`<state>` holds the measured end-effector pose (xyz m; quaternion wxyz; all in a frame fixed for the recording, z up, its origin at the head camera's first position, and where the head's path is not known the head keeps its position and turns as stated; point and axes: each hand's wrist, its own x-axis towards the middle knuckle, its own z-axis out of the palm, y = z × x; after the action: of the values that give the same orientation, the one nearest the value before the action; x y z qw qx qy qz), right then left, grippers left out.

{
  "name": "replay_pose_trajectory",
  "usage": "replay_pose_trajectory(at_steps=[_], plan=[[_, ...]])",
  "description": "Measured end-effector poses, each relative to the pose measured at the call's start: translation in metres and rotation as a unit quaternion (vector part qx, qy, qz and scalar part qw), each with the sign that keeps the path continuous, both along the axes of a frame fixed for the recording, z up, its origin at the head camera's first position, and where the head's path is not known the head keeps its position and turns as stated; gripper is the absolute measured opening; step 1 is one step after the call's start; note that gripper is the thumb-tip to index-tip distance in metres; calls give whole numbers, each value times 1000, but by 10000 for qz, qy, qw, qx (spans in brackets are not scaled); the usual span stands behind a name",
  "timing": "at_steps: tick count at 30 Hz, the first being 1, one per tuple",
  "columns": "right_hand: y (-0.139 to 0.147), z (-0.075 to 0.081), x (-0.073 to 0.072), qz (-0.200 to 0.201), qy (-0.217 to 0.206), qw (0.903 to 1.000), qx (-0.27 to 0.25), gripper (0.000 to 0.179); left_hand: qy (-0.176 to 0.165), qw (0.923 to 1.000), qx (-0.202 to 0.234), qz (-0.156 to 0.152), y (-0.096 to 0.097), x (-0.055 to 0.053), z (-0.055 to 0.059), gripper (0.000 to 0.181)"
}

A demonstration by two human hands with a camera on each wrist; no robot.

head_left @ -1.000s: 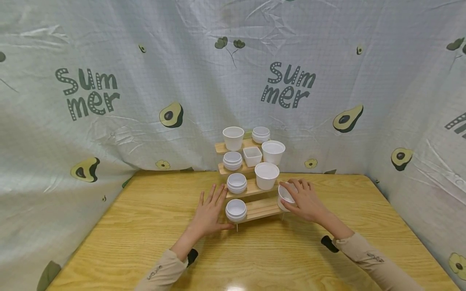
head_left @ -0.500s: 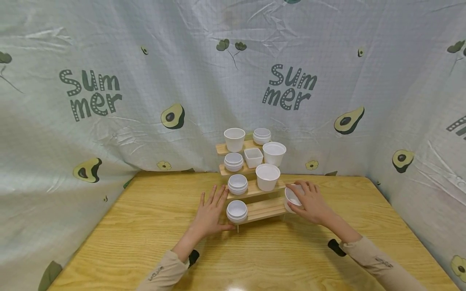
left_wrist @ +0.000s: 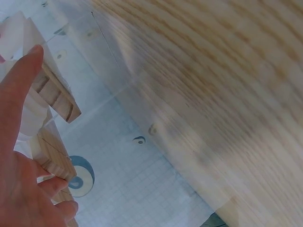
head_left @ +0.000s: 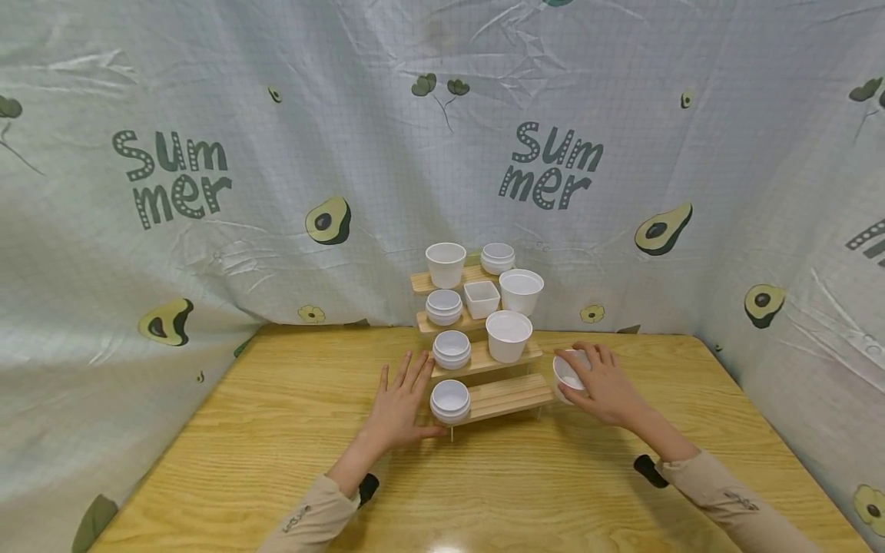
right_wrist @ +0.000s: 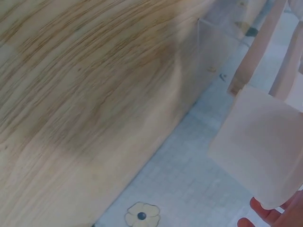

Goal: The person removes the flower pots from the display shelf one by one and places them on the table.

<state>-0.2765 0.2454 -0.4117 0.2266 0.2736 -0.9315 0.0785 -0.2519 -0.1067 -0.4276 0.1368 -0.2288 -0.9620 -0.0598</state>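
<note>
- Head view shows our right hand (head_left: 604, 392) holding a white cup (head_left: 563, 373) between thumb and fingers, just off the right end of the lowest board (head_left: 515, 395) of a tiered rack (head_left: 479, 359); we cannot tell whether the two touch.
- Our left hand (head_left: 396, 407) is spread wide at the rack's left side, grasping nothing, its fingertips by the board ends.
- We judge the cup could slip if our hold on its rim loosens, or catch if its wall brushes the board end.
- Too firm a push from our left hand might shift the rack and rock the loose pots; the round pot (head_left: 450, 407) at the near left end, beside our thumb, looks most exposed to a knock.
- Left of our cup and farther back, a tall cup (head_left: 507, 346) stands on the second board, narrowing the room for our right fingers.
- Farther up, the boards carry a square pot (head_left: 481, 299) and more white pots, with a printed cloth (head_left: 387, 153) hanging behind the bench (head_left: 484, 491).
</note>
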Motion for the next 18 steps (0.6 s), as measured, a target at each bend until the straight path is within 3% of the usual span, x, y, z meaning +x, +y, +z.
replay_pose_trajectory(at_steps=[18], plan=[[26,-13,-21,-324,-47,9994,-83,51,43,10000,-69,20,1,0,2,112]])
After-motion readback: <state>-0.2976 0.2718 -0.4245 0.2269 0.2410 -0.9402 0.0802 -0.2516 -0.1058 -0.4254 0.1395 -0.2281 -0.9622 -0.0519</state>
